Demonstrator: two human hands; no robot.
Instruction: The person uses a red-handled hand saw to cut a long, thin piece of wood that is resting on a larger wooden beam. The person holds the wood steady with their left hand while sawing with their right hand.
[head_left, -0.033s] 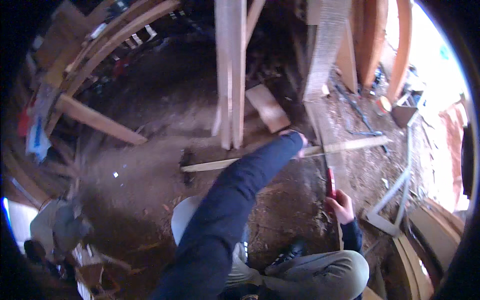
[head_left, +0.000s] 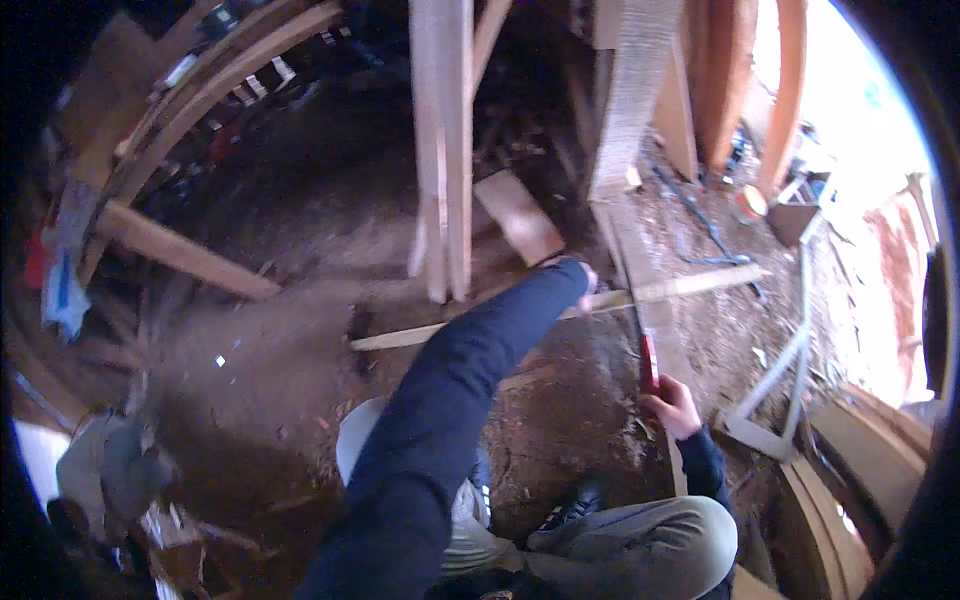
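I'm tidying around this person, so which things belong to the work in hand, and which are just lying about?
In the work:
long wooden strip, left hand at it
red-handled tool, in the right hand
plank under the strip, apparently

Seemingly lying about:
short board
pale angled frame

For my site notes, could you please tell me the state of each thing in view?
Long, thin, pale wooden strip: lying crosswise; whether cut, unclear.
Slim red-handled tool: held, pointing forward.
Bare left hand: at the strip, grip unclear.
Bare right hand: closed around the tool.
Short, flat, light-brown wooden board: lying down.
Tall, pale wooden posts: standing upright.
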